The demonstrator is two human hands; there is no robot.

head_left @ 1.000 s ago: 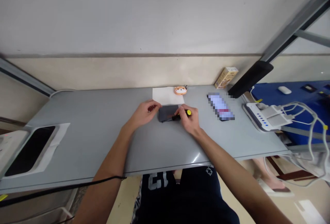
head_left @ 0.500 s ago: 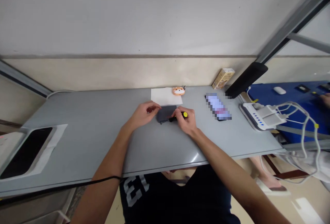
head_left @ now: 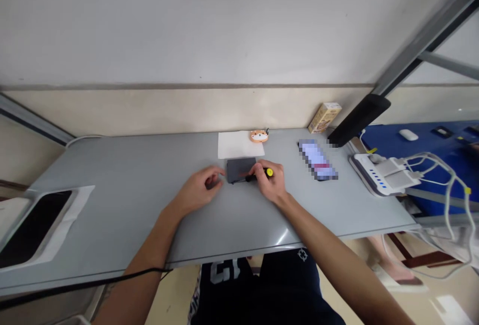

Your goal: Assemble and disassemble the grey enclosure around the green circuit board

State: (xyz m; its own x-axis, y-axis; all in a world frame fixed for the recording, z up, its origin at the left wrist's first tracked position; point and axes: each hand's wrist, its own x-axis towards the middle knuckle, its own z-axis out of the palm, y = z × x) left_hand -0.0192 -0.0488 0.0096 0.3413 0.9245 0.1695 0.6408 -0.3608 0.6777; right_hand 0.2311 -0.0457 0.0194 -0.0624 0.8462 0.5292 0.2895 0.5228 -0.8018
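**Layout, left to right.** A black glossy slab-shaped device (head_left: 33, 227) lies on a white sheet at the far left of the pale grey laminate table (head_left: 112, 230). The left hand (head_left: 196, 190) rests near the table's middle, fingers loosely curled and holding nothing. Its fingertips sit just beside the left edge of a dark grey flat rectangular object (head_left: 239, 167), which lies directly in front of a white paper sheet (head_left: 235, 145) and an orange animal-face charm (head_left: 259, 136). The right hand (head_left: 271, 181) pinches a slim black tool with a yellow end cap (head_left: 260, 173), with the fingers over the object's right edge. The tool's tip points left, low over the object, and its contact point cannot be confirmed. The hands are apart. Further right are a tan printed carton (head_left: 325, 118), a pixelated smartphone (head_left: 318, 160), and a white multi-port charging hub (head_left: 381, 175).

**Handling.** Keep the tool low and its tip steady. Brace the right hand's heel on the table, and keep the object flat so that it cannot slide.

**Change from the earlier frame.** The left hand has released the object and moved back to its left edge. The right hand's grip on the tool is unchanged.
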